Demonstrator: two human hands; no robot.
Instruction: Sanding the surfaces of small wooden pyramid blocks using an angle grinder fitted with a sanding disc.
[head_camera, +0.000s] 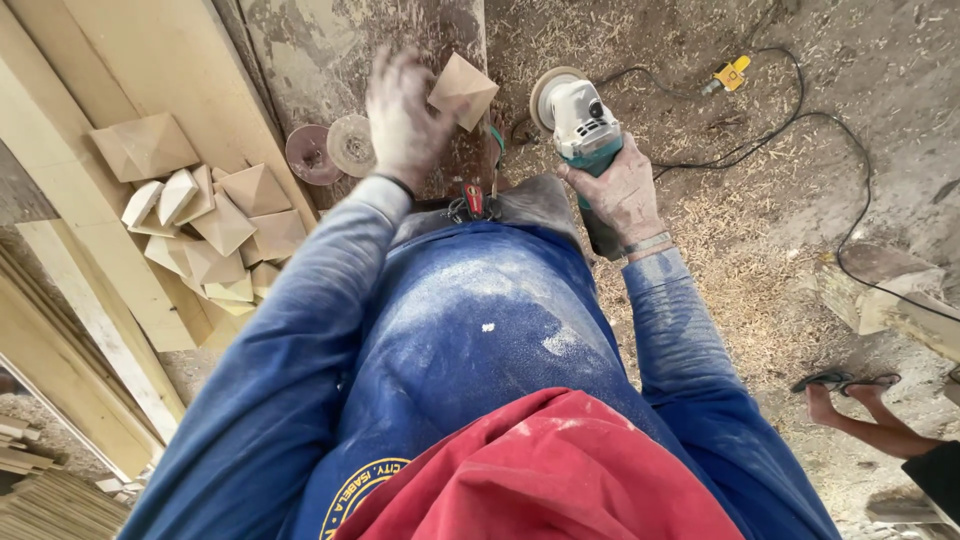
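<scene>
My left hand (402, 112), dusty and a little blurred, holds a small square wooden block (464, 88) with a shallow pyramid top, raised in front of me. My right hand (622, 190) grips the body of a white and teal angle grinder (578, 118), whose round sanding disc (546, 90) sits just right of the block. Block and disc are close but appear apart. My blue sleeves and dust-covered blue trousers fill the lower middle of the view.
A heap of similar pyramid-topped blocks (210, 225) lies on pale planks (120, 90) at left. Two worn sanding discs (330, 150) rest on a dusty board. A black cable (850, 150) with a yellow plug (732, 74) crosses the sawdust floor. Another person's sandalled foot (850, 395) is at right.
</scene>
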